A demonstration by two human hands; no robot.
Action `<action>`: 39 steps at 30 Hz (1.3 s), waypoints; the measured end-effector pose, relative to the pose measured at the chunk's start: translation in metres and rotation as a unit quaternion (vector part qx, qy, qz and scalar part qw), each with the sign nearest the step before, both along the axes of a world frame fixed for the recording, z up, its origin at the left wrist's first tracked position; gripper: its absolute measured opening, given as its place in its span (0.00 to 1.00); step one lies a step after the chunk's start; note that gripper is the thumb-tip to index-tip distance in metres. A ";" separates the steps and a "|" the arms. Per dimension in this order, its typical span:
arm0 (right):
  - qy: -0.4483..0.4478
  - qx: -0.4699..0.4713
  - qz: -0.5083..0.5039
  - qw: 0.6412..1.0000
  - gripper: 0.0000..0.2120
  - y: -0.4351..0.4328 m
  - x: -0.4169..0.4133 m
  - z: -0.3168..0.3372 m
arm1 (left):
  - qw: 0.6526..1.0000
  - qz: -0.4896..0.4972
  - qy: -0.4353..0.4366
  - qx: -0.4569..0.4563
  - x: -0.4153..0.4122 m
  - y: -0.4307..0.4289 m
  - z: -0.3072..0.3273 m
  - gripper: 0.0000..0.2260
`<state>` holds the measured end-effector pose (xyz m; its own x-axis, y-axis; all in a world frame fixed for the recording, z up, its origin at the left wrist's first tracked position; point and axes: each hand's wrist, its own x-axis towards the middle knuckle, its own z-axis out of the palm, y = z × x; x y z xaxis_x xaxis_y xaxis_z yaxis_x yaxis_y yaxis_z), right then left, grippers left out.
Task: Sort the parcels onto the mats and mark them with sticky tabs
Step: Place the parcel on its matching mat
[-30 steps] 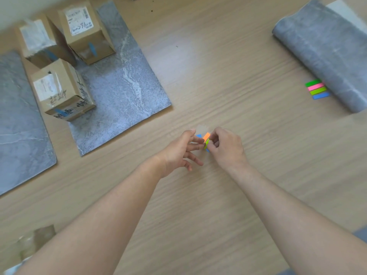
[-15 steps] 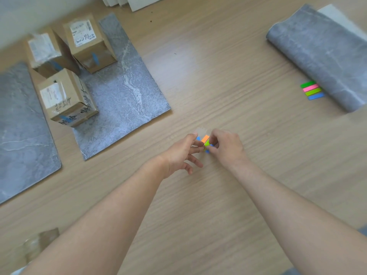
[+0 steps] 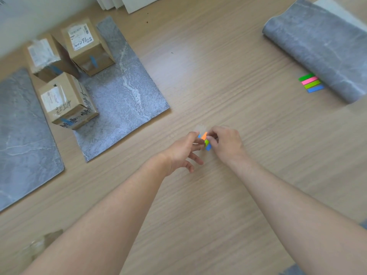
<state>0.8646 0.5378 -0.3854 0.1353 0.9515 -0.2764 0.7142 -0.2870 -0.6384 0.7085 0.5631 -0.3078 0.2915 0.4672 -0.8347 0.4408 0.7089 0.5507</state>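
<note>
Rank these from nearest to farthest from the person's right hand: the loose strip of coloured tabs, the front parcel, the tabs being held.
1. Centre: held tabs, pinched in the right hand.
2. Right: loose tabs, beside the rolled mat.
3. Far left: front parcel.

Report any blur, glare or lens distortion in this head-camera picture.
Head view: a pale sheen lies on the light wooden table; the white label on the far-left brown cardboard parcel is washed out and smeared; the wide-angle lens seems to tilt the parcels outward; the multicoloured strip of sticky tabs, in the grip of left hand and right hand, is soft; the bottom-left corner is blurred.
</note>
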 end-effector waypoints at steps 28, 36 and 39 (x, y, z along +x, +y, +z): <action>0.215 0.229 0.050 0.948 0.06 -0.059 -0.071 0.129 | 0.921 0.327 -0.103 0.186 -0.080 -0.076 0.078 0.10; 0.192 0.288 0.215 0.913 0.08 -0.117 -0.153 0.140 | 0.898 0.376 -0.073 0.218 -0.166 -0.158 0.097 0.09; 0.188 0.286 0.237 0.909 0.09 -0.145 -0.182 0.139 | 0.894 0.374 -0.039 0.243 -0.199 -0.191 0.099 0.06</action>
<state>0.6821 0.3931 -0.2461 -0.3299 0.8805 0.3403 0.3708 0.4524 -0.8111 0.5095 0.3725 -0.2092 -0.2063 0.8575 -0.4713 -0.1095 0.4584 0.8820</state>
